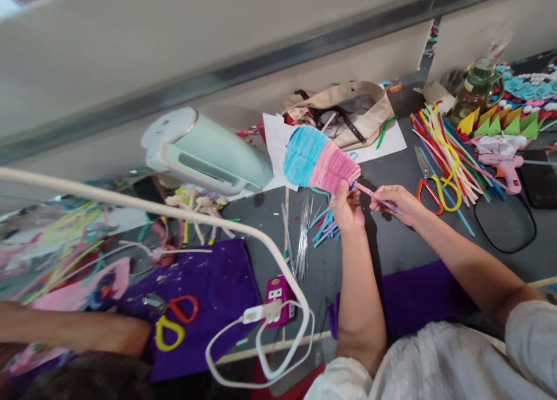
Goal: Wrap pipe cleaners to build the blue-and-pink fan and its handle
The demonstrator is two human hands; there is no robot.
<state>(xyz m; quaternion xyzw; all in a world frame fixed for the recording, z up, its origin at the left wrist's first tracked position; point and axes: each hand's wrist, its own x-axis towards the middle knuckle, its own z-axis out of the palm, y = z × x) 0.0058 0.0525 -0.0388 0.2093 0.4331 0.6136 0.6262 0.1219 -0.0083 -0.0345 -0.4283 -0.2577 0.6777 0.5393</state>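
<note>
My left hand point(348, 207) pinches the narrow pink end of a fuzzy fan-shaped piece of pipe cleaners point(321, 160), blue at its broad end. From that end a thin pink stem point(364, 189) runs into my right hand point(397, 204), whose fingers are closed on it. A purplish length of the stem shows past these fingers. Below the piece lie a bundle of short blue, red and purple pipe cleaners point(326, 229) and a bunch of thin silvery wires point(303, 237). To the right are scissors point(439, 192) with red and yellow handles.
At right lie long pipe cleaners point(455, 156), a pink glue gun point(507, 169) and a green jug point(478, 87). A pale green pitcher-like appliance point(213, 153) stands left. A white cable point(174, 208) crosses to a magenta power strip point(278, 298). Another person's arm point(78, 329) rests at lower left.
</note>
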